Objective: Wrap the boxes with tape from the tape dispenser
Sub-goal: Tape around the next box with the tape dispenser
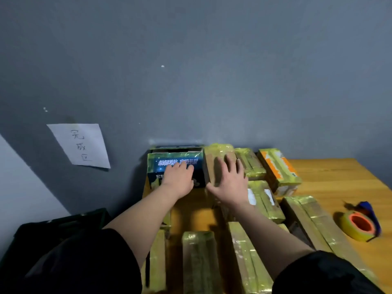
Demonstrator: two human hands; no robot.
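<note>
Your sleeves (80, 262) fill the bottom; both hands lie flat on boxes (176, 164), the dispenser (360, 224) lower right, nearer your right hand (230, 183), left hand (179, 179) farther.

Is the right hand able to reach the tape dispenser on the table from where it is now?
Probably yes. The right hand lies open on a brown taped box and holds nothing. The tape dispenser sits alone on bare table to its right; only low wrapped boxes lie between.
</note>
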